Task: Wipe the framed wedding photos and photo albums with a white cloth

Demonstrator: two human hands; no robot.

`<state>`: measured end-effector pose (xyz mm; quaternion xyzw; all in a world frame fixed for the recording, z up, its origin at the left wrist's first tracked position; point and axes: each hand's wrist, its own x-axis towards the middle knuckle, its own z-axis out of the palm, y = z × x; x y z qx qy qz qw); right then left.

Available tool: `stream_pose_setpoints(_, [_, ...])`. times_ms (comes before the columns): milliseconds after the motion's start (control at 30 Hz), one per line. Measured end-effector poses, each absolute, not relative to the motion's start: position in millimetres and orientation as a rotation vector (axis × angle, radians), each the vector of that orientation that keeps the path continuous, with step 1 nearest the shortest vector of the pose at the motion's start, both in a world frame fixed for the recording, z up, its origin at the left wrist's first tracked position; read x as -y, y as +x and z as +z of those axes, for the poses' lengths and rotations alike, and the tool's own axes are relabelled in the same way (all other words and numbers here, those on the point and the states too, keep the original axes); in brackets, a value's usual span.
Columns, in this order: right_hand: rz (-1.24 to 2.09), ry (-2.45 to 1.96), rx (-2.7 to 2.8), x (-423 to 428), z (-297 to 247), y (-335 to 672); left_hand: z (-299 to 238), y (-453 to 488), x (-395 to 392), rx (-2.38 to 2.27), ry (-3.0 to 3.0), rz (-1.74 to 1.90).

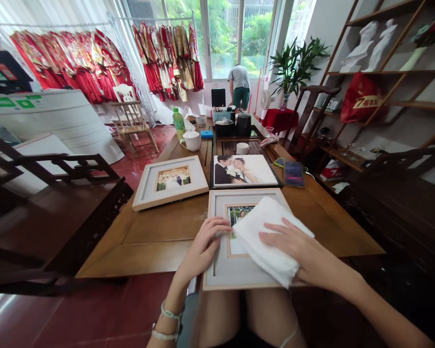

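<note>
White cloth [256, 221] (under right hand [290, 241]) partly hides the frame [219, 261], phone [294, 174] beyond

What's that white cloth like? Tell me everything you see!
The white cloth looks soft and fluffy, like towelling, folded into a plain, thick pad. It lies slanted across the right part of a picture frame, hiding some of the photo. The right hand rests on top, fingers spread. The left hand is close to its left corner; I can't tell whether they touch.

Cloth [270, 237] on near frame [235, 249]; second frame [173, 181] left, mug [192, 141] behind it; photo panel [244, 170] behind near frame.
</note>
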<state>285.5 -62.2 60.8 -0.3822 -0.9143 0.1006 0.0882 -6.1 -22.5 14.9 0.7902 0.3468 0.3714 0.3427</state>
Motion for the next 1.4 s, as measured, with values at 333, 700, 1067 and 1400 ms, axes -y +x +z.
stream_pose_setpoints(333, [-0.108, -1.391, 2.559, -5.1, 53.3, 286.2, 16.3, -4.2, 23.5, -0.927, 2.015, 1.017])
stream_pose_setpoints(700, [0.265, -1.217, 2.744, 118.3, 86.3, 294.6, 22.3, -9.3, 18.4, -0.942, 2.012, 0.935])
stream_pose_setpoints(1067, [0.119, -1.513, 2.571, 39.6, 61.4, 250.3, 7.7, -9.6, 18.1, -0.964, 2.140, 0.938])
stream_pose_setpoints(1400, [0.700, -0.917, 2.853, 102.0, 101.6, 262.6, 7.6, -8.2, 16.5, -1.000, 2.103, 0.962])
